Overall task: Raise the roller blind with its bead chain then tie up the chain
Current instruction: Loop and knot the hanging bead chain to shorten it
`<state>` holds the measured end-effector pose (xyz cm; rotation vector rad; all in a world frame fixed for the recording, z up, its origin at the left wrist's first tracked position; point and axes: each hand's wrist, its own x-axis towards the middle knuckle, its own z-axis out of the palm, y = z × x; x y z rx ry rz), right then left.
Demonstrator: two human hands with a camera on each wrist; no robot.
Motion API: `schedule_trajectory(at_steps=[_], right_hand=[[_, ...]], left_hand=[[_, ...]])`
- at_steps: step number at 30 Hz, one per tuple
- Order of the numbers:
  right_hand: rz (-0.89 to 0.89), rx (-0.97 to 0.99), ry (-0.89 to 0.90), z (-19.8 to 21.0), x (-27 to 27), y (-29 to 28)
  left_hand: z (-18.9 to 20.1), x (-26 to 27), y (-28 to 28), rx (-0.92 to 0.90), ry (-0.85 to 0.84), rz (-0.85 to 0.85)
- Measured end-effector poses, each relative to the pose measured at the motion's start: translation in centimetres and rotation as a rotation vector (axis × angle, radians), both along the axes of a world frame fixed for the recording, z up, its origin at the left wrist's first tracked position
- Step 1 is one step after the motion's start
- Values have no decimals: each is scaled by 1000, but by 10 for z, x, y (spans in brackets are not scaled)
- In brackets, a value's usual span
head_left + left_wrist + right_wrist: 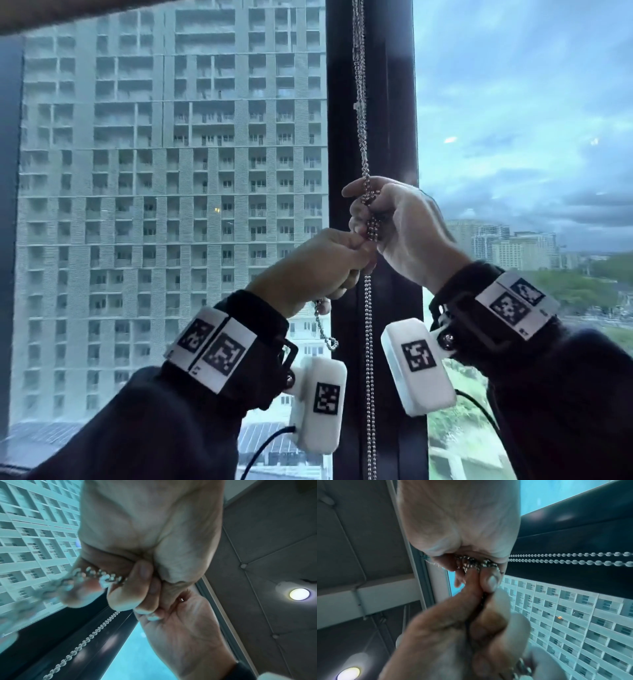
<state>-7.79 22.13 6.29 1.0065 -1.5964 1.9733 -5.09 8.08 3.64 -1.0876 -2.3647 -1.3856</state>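
The half-formed knot could slip loose if either hand eases off, since smooth beads slide past one another. The silver metal bead chain (363, 144) hangs down the dark frame at centre frame; the right hand (394, 219) clenches a bunched tangle of it, while the left hand (325, 263), just below, pinches a strand between its fingers (137, 588).

Silver metal bead chain (369, 359) hangs doubled along the dark window mullion, bunched into a knot-like cluster (371, 219) at mid-height.
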Motion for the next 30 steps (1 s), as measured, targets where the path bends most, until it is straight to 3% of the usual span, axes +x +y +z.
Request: schedule_trajectory(at_steps=[6,13,17,21,26,30], right_hand=[[-44,-78,-38,-16,-10,-16],[-124,143,-24,-6,-7,-9],[32,-12,-61,-2,0,-20],[37,7,-52,-15,-2,-14],[47,-10,-7,-30,-6,-7],[-70,33,30,-31,-6,-14]], left_hand=[[-6,-1,6,-133,51,45],[-9,-4,-3,-201,57,111],[-8,-1,2,-243,111,118],[4,-1,-23,-411,90,166],[8,-5,-39,-104,174,249],[3,-12,-35,83,240,241]])
